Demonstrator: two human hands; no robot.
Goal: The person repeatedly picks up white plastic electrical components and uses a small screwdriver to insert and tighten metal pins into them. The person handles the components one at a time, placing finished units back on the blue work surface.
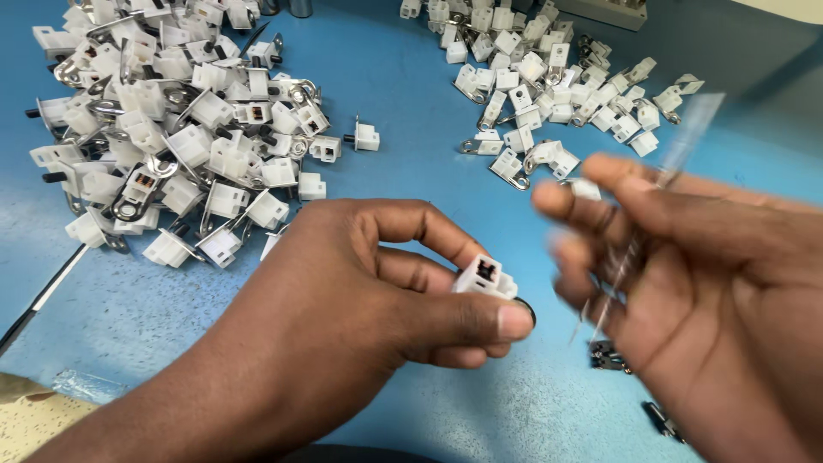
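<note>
A blue table (411, 103) fills nearly the whole frame, its surface scuffed and lightly speckled. In the upper left of the frame sits a big heap of white plastic connectors (171, 129), many with bent metal clips and round eyelets sticking out among them. A smaller, looser heap of connectors (549, 86) spreads across the upper middle and upper right, the pieces lying flatter and more scattered.

The left hand (343, 317) comes in from the lower left and reaches the middle of the frame. Its thumb and first fingers are pinched closed on one white connector (484, 279), held up just above the table at centre frame, with its open square end and a dark insert facing the camera. A bit of something black shows just behind the thumb tip; what it is cannot be told.

The right hand (703, 283) takes up the lower right and is blurred by motion. Its fingers are curled around a thin clear strip (677, 163) that slants up toward the upper right; the grip looks closed on it, though the blur hides the details.

A single connector (364, 137) lies apart from the big heap, between the two piles. Small dark parts (607, 356) lie on the table near the bottom right, beside the right hand. A thin black cable (39, 300) runs along the left edge.
</note>
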